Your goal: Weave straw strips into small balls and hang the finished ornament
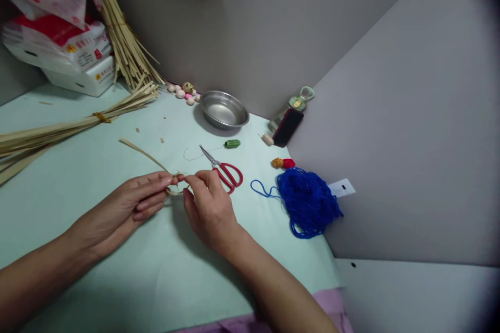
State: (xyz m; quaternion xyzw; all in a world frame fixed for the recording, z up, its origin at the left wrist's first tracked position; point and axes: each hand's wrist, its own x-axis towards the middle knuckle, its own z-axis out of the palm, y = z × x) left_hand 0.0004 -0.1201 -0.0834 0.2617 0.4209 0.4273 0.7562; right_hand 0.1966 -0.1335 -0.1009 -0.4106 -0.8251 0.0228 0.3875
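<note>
Between my hands is a small ring of pale straw strip (174,192), with one long loose end (142,152) sticking out toward the upper left. My left hand (142,196) pinches the ring on its left side between thumb and fingers. On the other side my right hand (211,205) has thumb and forefinger closed at the ring's edge; what lies between those fingertips is too small to make out. Red-handled scissors (226,171) lie just beyond my right hand, blades pointing away. A thin thread runs near them from a green spool (232,143).
A metal bowl (224,109) stands at the back beside several small round beads (180,93). Bundled straw strips (78,124) lie at left, below tissue packs (78,52). To the right are a blue cord heap (308,203), a phone (288,127) and a red-and-gold piece (283,163).
</note>
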